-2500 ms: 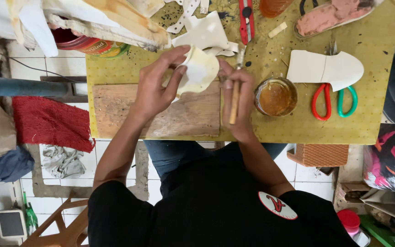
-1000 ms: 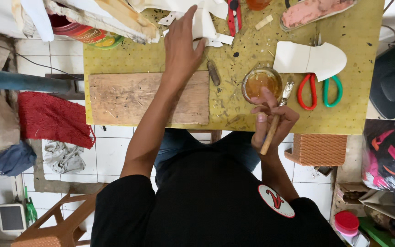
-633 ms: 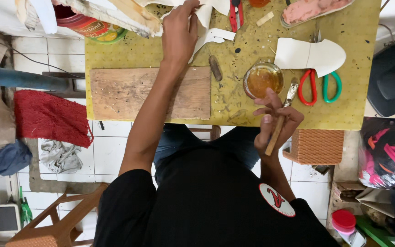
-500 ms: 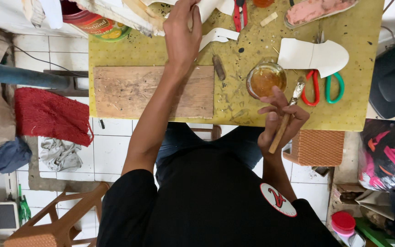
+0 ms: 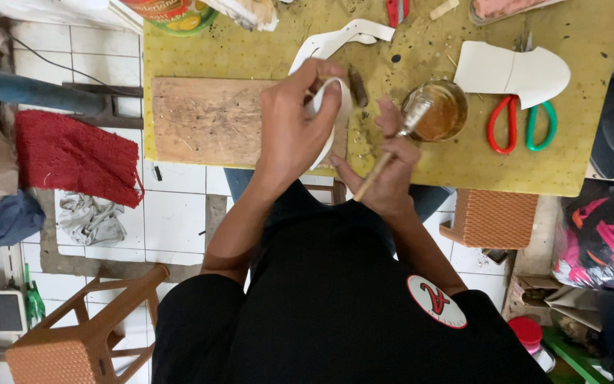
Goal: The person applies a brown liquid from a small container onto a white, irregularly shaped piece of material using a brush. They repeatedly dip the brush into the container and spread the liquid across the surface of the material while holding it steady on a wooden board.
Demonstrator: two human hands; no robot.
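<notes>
My left hand (image 5: 294, 128) grips a curved white cut-out piece (image 5: 337, 107) over the right end of a worn wooden board (image 5: 207, 121). My right hand (image 5: 386, 167) holds a wooden-handled brush (image 5: 391, 148), its bristle end over the rim of a round tin of amber glue (image 5: 436, 110). Both hands are close together above the yellow-green work table (image 5: 463, 160).
White shoe-shaped pieces (image 5: 512, 71) and red and green scissors (image 5: 519, 122) lie right of the tin. More white strips (image 5: 342, 37) sit behind my hands. A colourful tin (image 5: 172, 13) stands at the far left. Below: red cloth (image 5: 72, 158), orange stools (image 5: 79, 334), woven basket (image 5: 490, 219).
My left hand came back from the far side of the table with a white piece to the board. My right hand rose from the table's near edge, bringing the brush to the glue tin.
</notes>
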